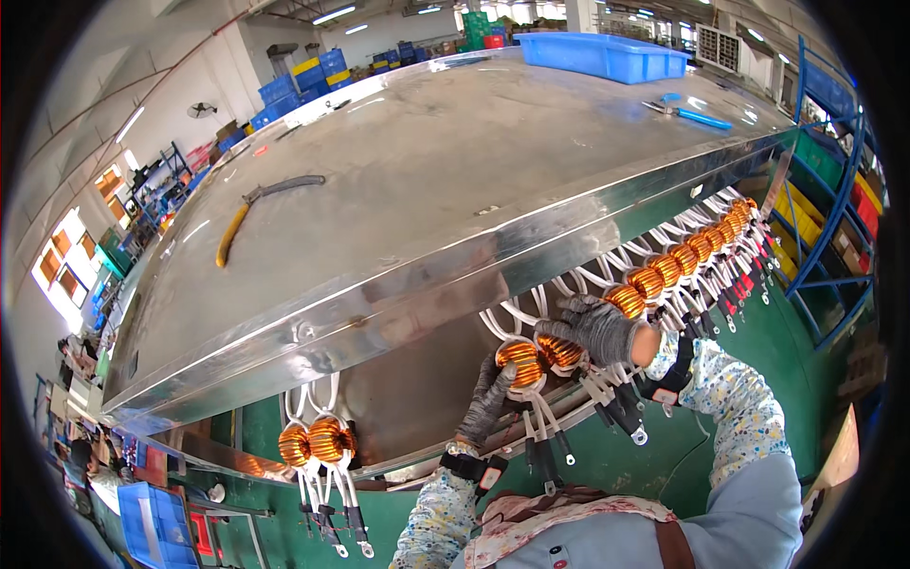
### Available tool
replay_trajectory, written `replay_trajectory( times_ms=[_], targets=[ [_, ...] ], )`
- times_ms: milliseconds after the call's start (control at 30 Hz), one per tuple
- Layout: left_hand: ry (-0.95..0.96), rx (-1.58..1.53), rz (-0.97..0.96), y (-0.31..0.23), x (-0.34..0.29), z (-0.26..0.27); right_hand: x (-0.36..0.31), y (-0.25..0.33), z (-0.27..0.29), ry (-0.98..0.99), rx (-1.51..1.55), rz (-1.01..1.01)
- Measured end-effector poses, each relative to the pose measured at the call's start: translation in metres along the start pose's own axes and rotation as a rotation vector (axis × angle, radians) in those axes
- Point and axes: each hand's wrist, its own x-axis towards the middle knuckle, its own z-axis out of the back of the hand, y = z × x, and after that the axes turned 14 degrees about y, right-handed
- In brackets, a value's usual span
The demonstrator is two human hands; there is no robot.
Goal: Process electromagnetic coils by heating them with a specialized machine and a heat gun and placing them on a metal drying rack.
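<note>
My left hand (486, 403), in a grey glove, closes around the lower left side of a copper-wound ring coil (519, 364). White cables run up from this coil under the table edge, and leads with black sleeves and metal lugs hang below it. Just to the right, my right hand (595, 328), also gloved, has its fingers bent over the top of a neighbouring copper coil (561, 353). Its fingertips are partly hidden among the white cables. A row of similar coils (665, 270) hangs along the table edge to the right.
Two more coils (330, 440) hang at the left. On the metal tabletop (408, 190) lie yellow-and-black-handled pliers (248, 211), blue-handled pliers (697, 117) and a blue bin (602, 59). A blue rack (834, 218) stands right; blue crates (156, 526) sit lower left.
</note>
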Motion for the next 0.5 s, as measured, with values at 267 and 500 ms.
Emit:
replay_trajectory(
  times_ms=[267, 500],
  targets=[
    [-0.097, 0.102, -0.033, -0.004, -0.013, 0.008, 0.025, 0.006, 0.022, 0.049, 0.071, 0.135],
    [-0.184, 0.162, -0.131, -0.032, -0.06, 0.019, 0.071, 0.056, -0.014, -0.001, 0.562, 0.112]
  ],
)
